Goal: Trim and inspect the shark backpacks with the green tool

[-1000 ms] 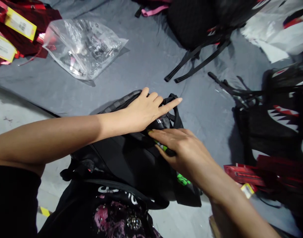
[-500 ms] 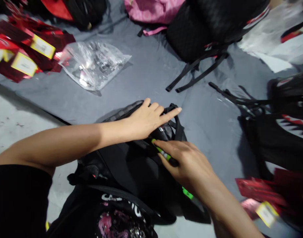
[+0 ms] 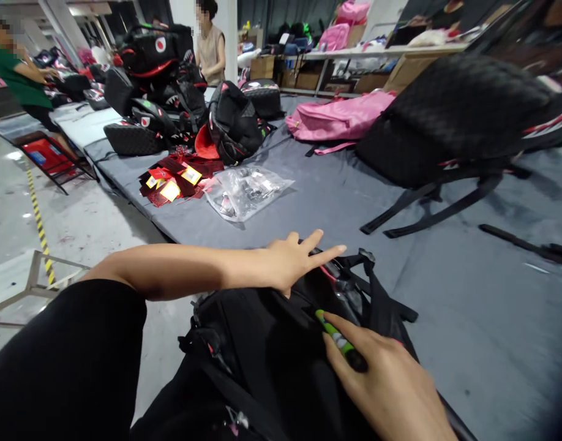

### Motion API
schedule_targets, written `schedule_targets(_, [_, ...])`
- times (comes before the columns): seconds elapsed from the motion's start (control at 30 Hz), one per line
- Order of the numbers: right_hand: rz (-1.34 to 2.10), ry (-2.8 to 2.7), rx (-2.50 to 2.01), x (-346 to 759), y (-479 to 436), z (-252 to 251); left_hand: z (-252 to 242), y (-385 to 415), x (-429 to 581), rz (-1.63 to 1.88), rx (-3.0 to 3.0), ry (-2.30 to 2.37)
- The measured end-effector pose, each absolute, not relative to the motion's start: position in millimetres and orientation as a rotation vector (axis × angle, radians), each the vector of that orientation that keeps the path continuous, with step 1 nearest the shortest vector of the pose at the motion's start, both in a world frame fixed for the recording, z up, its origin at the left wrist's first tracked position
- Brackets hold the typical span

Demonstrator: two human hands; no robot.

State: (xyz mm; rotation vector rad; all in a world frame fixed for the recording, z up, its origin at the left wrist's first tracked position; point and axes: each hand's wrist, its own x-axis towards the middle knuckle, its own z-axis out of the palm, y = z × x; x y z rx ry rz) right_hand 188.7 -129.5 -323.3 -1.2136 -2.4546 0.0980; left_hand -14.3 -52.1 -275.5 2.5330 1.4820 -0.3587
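A black backpack (image 3: 272,343) lies right in front of me, across the near edge of the table, with its straps toward the far right side. My left hand (image 3: 292,260) rests on its upper edge, fingers spread and holding nothing. Between the thumb and fingers of my right hand (image 3: 386,367) is a small green tool with a black end (image 3: 337,335); its working tip cannot be made out. That tool is close against the black fabric, beside a dark glossy part with red trim.
A clear plastic bag of small parts (image 3: 247,191) and red packets with yellow-edged labels (image 3: 171,187) lie beyond on the grey-covered table (image 3: 318,208). Farther back are a pink bag (image 3: 340,116), a large black backpack (image 3: 474,116) and piled bags (image 3: 166,92). Two people stand at the left.
My view has tipped up, bringing the room and other people into sight. My left hand's fingers have spread wider; my right hand still grips the green tool at the backpack.
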Motion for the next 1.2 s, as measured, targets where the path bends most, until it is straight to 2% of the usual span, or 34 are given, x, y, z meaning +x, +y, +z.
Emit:
schedule_targets(0.1, [0.188,-2.368,-1.225,173.1,-137.9,-325.4,-283.9,-61.4,-21.3,-0.250,2.618,1.475])
schedule_targets(0.3, [0.349,-2.282,-1.319,164.3,-146.3,-333.0,-293.4,-63.4,-22.8,-0.422,2.719,1.561])
schedule_targets(0.6, [0.489,-2.210,-1.356,168.8,-143.1,-334.1,-279.8,-54.0,-33.3,-0.533,2.720,1.371])
schedule_targets(0.77, [0.589,-2.161,-1.316,173.4,-147.2,-330.1,-266.6,-62.3,-41.3,-0.476,2.527,1.451])
schedule_targets(0.93, [0.558,-2.166,-1.315,167.7,-143.6,-333.8,-273.6,-65.5,-44.3,-0.374,2.415,1.594])
schedule_targets(1.2, [0.487,-2.074,-1.282,145.6,-130.0,-351.1,-285.9,-56.4,-40.4,-0.287,2.451,1.572])
